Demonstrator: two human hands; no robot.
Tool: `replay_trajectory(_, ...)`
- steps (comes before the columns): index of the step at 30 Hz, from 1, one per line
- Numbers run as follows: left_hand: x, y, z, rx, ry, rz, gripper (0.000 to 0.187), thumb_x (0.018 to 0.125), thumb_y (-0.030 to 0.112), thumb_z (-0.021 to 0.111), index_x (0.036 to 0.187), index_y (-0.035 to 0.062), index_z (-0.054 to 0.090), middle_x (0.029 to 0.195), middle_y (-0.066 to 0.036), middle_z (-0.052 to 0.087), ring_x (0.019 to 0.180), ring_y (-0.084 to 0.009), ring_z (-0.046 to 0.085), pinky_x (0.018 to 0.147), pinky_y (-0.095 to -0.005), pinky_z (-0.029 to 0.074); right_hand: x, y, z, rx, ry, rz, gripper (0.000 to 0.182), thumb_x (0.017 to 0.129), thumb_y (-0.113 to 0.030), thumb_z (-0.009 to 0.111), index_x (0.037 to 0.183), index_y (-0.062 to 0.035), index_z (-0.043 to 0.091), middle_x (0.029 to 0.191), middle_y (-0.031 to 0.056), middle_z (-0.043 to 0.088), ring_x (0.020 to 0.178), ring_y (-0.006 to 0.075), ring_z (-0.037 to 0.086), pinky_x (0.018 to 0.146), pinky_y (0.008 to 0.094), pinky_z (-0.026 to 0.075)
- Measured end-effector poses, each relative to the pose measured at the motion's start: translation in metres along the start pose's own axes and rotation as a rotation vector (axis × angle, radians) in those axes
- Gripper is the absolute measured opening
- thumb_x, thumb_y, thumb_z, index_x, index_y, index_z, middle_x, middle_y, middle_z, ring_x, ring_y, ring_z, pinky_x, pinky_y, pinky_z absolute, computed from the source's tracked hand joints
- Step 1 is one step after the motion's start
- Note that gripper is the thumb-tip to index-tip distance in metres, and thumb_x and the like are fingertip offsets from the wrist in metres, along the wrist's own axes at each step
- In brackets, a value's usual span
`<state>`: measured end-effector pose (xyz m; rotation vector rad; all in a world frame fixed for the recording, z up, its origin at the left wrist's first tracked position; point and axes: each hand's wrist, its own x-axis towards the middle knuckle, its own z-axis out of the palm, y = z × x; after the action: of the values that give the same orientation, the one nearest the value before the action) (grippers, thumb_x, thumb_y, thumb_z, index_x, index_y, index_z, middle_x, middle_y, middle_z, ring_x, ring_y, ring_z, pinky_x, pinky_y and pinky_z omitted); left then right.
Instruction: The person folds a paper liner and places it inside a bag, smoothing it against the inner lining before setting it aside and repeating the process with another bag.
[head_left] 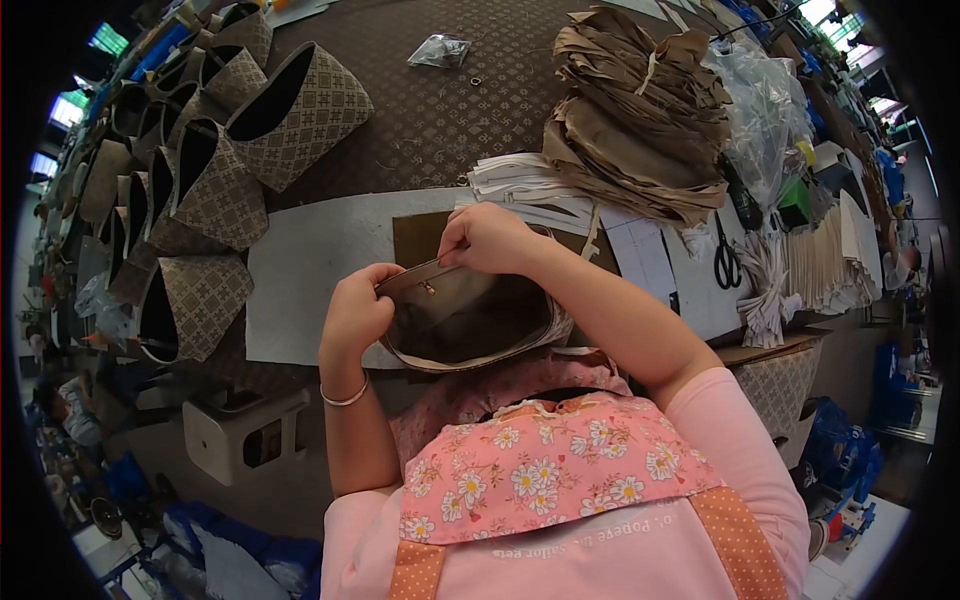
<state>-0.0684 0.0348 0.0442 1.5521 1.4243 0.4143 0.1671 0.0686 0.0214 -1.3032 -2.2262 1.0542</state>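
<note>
An open bag [470,352] lies at the table's front edge, its mouth facing up and its dark inside showing. A small gold zipper pull hangs inside near the far rim. My left hand [360,308] pinches the rim at its left end, fingers closed. Further along the same rim, my right hand [487,238] grips the edge between thumb and fingers. Under and behind the bag are a brown board [418,238] and a pale sheet [300,280].
Patterned bags [300,115] are piled at the left. Brown fabric pieces [640,130] are stacked at the back right, beside white strips [520,180]. Black scissors [726,262] and clear plastic [765,120] lie further right. A white stool [225,440] stands below the table.
</note>
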Motion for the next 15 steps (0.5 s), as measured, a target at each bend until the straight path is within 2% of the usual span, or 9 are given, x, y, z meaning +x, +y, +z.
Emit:
replay_trajectory(3, 0.002, -0.009, 0.003, 0.001, 0.034, 0.078, 0.045, 0.070, -0.008, 0.043, 0.108, -0.0027, 0.066, 0.088, -0.014, 0.070, 0.072, -0.0185, 0.066, 0.065, -0.0291, 0.051, 0.000, -0.005, 0.008, -0.096, 0.087, -0.015, 0.009, 0.075, -0.014, 0.075, 0.079, -0.0076, 0.070, 0.081, 0.0079, 0.064, 0.082, 0.0267, 0.063, 0.071, 0.0354, 0.051)
replay_trajectory(6, 0.000, -0.006, 0.002, -0.036, 0.010, 0.052, 0.043, 0.071, -0.007, 0.044, 0.107, -0.0034, 0.066, 0.089, -0.012, 0.070, 0.075, -0.0153, 0.066, 0.069, -0.0267, 0.051, 0.001, -0.003, 0.017, -0.143, 0.192, -0.102, 0.011, 0.075, -0.015, 0.075, 0.074, -0.0069, 0.068, 0.080, 0.0074, 0.064, 0.081, 0.0266, 0.062, 0.070, 0.0353, 0.051)
replay_trajectory(9, -0.003, -0.001, 0.000, -0.106, -0.002, -0.046, 0.039, 0.073, -0.006, 0.048, 0.107, -0.0039, 0.066, 0.089, -0.010, 0.071, 0.079, -0.0130, 0.065, 0.073, -0.0260, 0.051, 0.000, 0.000, 0.017, -0.052, 0.197, -0.062, 0.010, 0.077, -0.017, 0.074, 0.076, -0.0084, 0.069, 0.082, 0.0064, 0.064, 0.082, 0.0269, 0.062, 0.070, 0.0357, 0.051)
replay_trajectory(12, -0.001, -0.011, 0.002, -0.151, 0.003, 0.030, 0.037, 0.074, -0.004, 0.050, 0.107, -0.0040, 0.067, 0.090, -0.009, 0.071, 0.079, -0.0118, 0.065, 0.073, -0.0262, 0.051, 0.000, -0.004, 0.011, 0.050, 0.074, -0.013, 0.010, 0.079, -0.019, 0.073, 0.080, -0.0098, 0.070, 0.084, 0.0054, 0.065, 0.084, 0.0271, 0.062, 0.071, 0.0358, 0.050)
replay_trajectory(15, -0.001, -0.016, 0.004, -0.197, 0.017, 0.039, 0.036, 0.075, -0.003, 0.050, 0.107, -0.0042, 0.067, 0.090, -0.009, 0.071, 0.079, -0.0120, 0.065, 0.072, -0.0262, 0.051, 0.000, -0.007, 0.012, -0.041, 0.090, -0.042, 0.009, 0.080, -0.019, 0.072, 0.084, -0.0117, 0.072, 0.085, 0.0043, 0.065, 0.085, 0.0267, 0.063, 0.071, 0.0366, 0.051)
